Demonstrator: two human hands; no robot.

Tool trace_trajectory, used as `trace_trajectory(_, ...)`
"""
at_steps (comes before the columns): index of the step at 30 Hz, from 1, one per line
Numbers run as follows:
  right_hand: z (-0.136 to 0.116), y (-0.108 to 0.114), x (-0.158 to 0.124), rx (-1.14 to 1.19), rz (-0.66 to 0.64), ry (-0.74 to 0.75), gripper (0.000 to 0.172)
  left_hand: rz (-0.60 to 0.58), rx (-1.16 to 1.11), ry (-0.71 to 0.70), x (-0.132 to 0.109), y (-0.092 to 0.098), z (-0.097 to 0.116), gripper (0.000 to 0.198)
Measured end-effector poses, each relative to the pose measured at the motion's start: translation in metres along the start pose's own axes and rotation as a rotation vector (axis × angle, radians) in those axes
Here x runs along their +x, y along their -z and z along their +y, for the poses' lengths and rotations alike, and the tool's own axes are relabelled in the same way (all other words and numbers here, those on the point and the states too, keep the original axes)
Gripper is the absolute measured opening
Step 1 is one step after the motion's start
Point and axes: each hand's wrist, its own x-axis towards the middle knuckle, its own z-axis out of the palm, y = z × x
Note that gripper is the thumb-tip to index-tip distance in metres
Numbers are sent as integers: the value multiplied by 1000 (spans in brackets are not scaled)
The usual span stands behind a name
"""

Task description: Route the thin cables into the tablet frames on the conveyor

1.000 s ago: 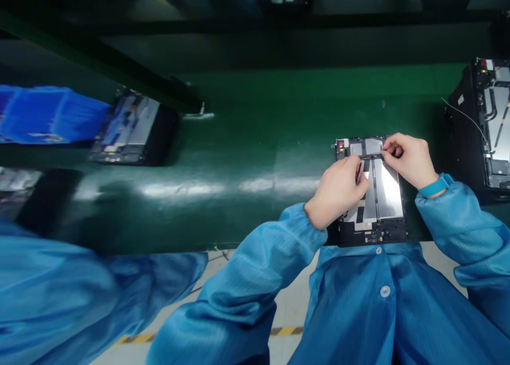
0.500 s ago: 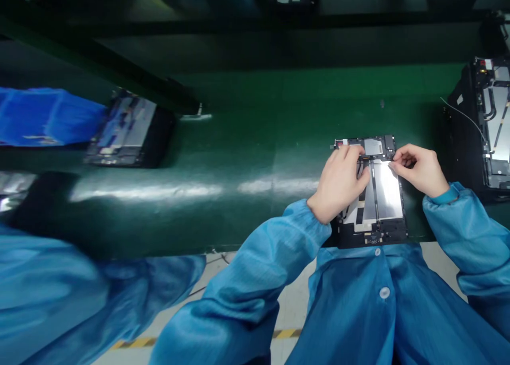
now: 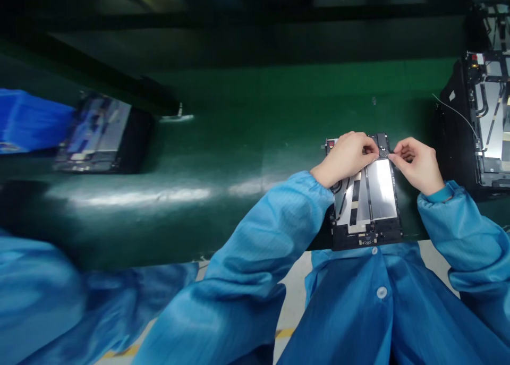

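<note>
An opened tablet (image 3: pixel 384 189) lies on the green bench at its front edge, its inner metal plates and dark flat cables showing. My left hand (image 3: pixel 353 155) reaches across the tablet's upper part, thumb and fingertips pinched together over the circuit strip near its top right. Whatever those fingertips hold is too small to make out. My right hand (image 3: pixel 420 163) is at the tablet's right edge, thumb and forefinger pinched close to the left fingertips, the other fingers curled in. Any small part between them cannot be made out.
Stacks of similar opened tablets stand on the bench: one tall stack (image 3: pixel 492 120) at right with a thin wire sticking out, another stack (image 3: pixel 98 131) at left by a blue bag (image 3: pixel 34 120). A co-worker's blue sleeve (image 3: pixel 35 296) shows at lower left.
My left hand has shifted right along the tablet's top, and its fingers have closed into a pinch beside my right fingertips. My right hand stays at the right edge. The view has shifted slightly.
</note>
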Motion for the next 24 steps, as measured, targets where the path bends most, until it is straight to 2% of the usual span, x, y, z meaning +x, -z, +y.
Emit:
trace_trajectory(8,-5,4,-1,-6,0,-4,7,-49,-32,4,6,8,-1,17)
trace_trajectory(19,-6,4,-3,-64,52,7,7,-71,83,101,7,8,14,19)
trace_trajectory(24,-4,4,-2,-45,92,23,9,-66,104,75,7,5,14,21)
